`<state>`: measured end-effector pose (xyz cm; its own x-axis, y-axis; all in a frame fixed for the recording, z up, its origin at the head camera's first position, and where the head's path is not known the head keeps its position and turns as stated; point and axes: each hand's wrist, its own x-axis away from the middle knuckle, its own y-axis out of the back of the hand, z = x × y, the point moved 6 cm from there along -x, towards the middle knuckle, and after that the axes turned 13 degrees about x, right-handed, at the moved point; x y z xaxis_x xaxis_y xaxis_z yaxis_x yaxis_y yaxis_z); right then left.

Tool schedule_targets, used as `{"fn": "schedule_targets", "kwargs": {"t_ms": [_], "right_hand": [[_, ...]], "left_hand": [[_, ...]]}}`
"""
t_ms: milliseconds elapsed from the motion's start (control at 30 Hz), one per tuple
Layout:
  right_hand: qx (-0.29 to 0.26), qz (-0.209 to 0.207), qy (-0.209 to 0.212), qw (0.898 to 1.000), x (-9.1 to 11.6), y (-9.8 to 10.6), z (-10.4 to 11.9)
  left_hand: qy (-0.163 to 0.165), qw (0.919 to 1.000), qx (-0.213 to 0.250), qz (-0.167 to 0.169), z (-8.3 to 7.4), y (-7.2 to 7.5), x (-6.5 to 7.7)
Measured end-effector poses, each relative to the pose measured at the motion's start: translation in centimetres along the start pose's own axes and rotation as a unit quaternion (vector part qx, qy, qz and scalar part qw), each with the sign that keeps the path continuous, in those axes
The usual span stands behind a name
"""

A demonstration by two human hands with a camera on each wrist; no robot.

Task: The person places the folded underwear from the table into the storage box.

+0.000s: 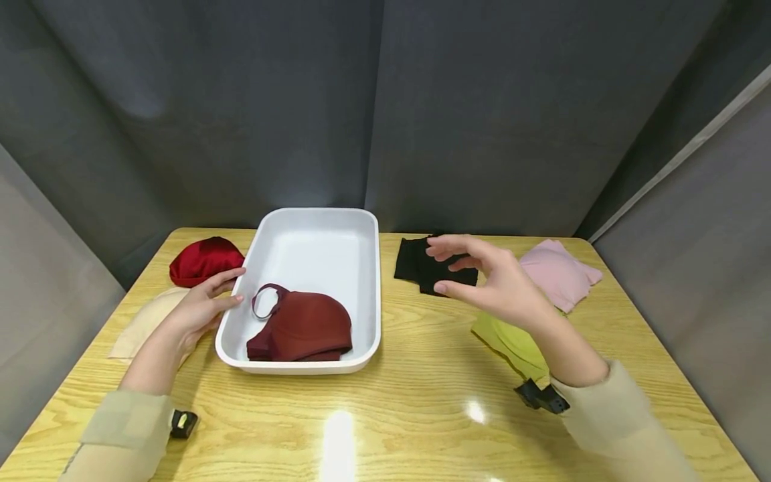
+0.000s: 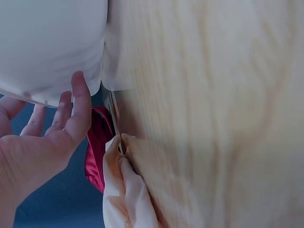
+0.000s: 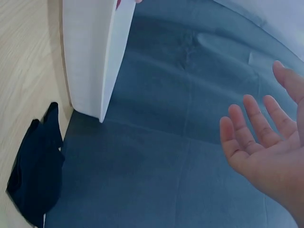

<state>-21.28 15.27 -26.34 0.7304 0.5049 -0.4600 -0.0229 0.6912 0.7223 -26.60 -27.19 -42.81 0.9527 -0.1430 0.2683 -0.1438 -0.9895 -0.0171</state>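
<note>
On the left of the frame, a red satin cloth (image 1: pixel 205 261) and a beige cloth (image 1: pixel 150 318) are lying beside the white tray (image 1: pixel 313 248), which is sitting left of centre on the tabletop (image 1: pixel 421 388) and carrying a dark red bra (image 1: pixel 313 326) in its lower part. Your left hand (image 1: pixel 201 304) is holding the tray's left rim, its thumb lapping over. Your right hand (image 1: pixel 494 281) is hovering right of centre, fingers released and loosely curved, blocking part of the black cloth (image 1: pixel 430 273). On the right, a pink cloth (image 1: pixel 557 274) is lying above a yellow-green cloth (image 1: pixel 508 341); your right hand and forearm are partly covering the latter. Your left hand is hiding some of the beige cloth. In the right wrist view, the frame's right edge is cutting off your right hand.
</note>
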Motion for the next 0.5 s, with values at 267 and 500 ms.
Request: {"fn": "schedule_targets", "kwargs": {"t_ms": [267,500], "right_hand": [[-0.029,-0.059,0.017,0.998,1.7,1.5,-0.9],[-0.019,-0.103,0.002,0.995,3.4,2.0,-2.7]], "left_hand": [[0.0,1.0,0.0,-0.003,-0.1,0.1,0.1],[-0.005,1.0,0.0,0.001,0.1,0.1,0.0]]}}
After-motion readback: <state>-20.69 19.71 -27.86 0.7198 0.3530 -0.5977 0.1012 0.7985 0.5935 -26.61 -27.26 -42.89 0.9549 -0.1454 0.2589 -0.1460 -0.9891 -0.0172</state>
